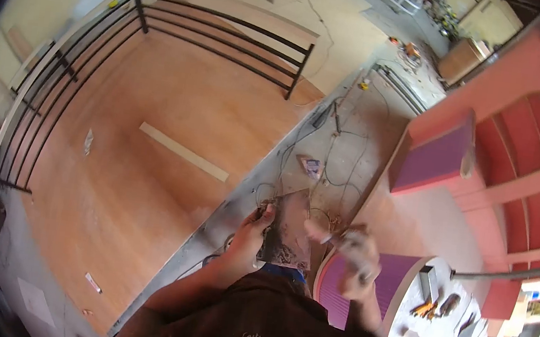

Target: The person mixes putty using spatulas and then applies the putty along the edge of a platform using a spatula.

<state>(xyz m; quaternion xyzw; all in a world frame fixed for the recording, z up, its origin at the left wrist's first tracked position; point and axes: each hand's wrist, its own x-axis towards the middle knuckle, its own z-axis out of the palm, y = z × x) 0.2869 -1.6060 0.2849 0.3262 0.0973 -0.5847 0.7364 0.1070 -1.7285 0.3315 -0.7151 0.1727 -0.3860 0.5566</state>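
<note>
My left hand (pixel 252 236) grips the left edge of a thin rectangular plate (pixel 290 232), thumb on its face. The plate is dark, with black smears on its left and lower parts and a duller pinkish-brown area to the right. Just right of it, my right hand (pixel 360 259) is closed around a small hand tool (pixel 327 239), smeared by motion. A pinkish tip on the tool points toward the plate, close to its right edge; whether they touch I cannot tell. The tool's exact kind is too blurred to make out.
To the left lies a large wooden platform (pixel 190 103) with black metal rails (pixel 233 33) and a pale strip (pixel 183 152) on it. Cables run across the grey floor (pixel 356 139). At right stand a pink arched shelf unit (pixel 463 153) and a purple ribbed curved counter (pixel 400 271) with tools on top.
</note>
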